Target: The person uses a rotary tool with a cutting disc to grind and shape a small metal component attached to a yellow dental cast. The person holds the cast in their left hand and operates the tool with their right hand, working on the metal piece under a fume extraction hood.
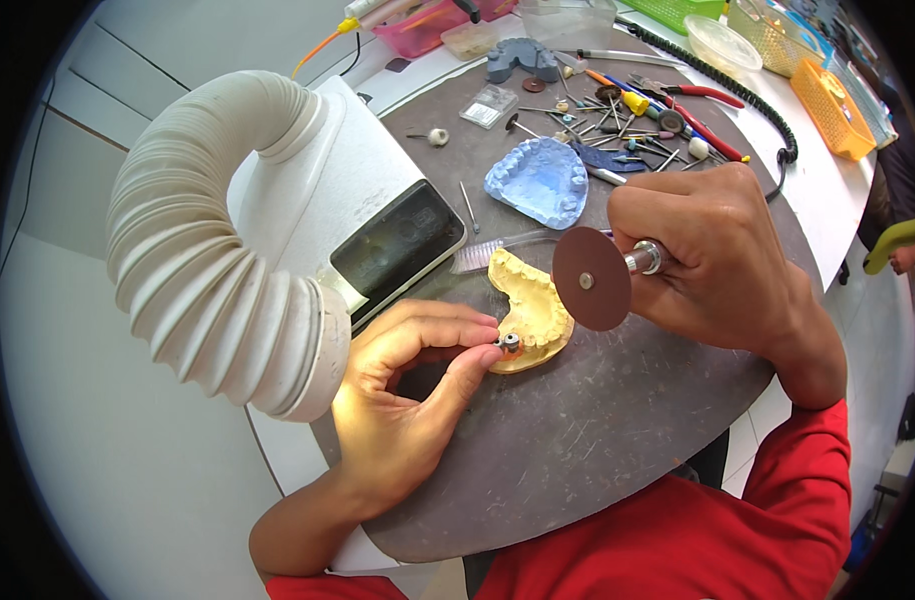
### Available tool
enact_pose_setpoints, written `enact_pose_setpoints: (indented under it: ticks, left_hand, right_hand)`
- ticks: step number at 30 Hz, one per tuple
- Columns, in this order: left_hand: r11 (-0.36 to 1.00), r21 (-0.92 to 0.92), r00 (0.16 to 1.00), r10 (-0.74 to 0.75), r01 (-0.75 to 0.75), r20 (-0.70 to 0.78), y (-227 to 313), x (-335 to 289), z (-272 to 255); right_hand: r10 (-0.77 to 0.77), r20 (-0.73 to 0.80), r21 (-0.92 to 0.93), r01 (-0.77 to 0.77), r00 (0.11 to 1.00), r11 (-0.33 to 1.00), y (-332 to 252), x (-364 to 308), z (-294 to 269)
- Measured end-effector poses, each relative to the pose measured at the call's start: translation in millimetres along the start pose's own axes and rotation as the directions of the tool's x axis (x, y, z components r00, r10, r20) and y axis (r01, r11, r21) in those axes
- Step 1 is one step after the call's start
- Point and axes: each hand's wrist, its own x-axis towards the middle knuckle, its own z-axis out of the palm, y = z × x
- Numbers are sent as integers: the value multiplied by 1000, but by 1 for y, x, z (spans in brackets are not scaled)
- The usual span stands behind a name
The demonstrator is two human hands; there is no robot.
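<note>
Between its thumb and fingertips, my left hand [402, 385] pinches a small grey metal dental crown [511, 343]. Just behind and below it lies a yellow plaster dental cast [534, 300], an arch of teeth on a base, partly covered by my fingers. My right hand [712, 262] is closed around a rotary handpiece [647, 258], whose shiny metal nose points left. A large reddish-brown cutting disc [589, 282] is mounted on its tip. The disc stands above the right side of the cast, apart from the crown. Whether it is spinning, I cannot tell.
A ribbed white suction hose [207, 250] curves down beside my left hand. Behind the cast lie a clear-handled brush [477, 257] and a blue dental cast [539, 182]. Several burs [617, 120], red-handled pliers [705, 95] and a grey cast [520, 60] sit farther back.
</note>
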Motion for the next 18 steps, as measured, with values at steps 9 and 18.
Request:
enact_pose_setpoints:
  ticks: [9, 18]
  left_hand:
    - [992, 67, 994, 108, -109, 18, -7, 4, 1]
    - [995, 41, 996, 87, -88, 29, -5, 2, 1]
  right_hand:
    - [5, 6, -10, -5, 1000, 1000, 0, -1, 0]
    - [4, 11, -7, -4, 1000, 1000, 0, -1, 1]
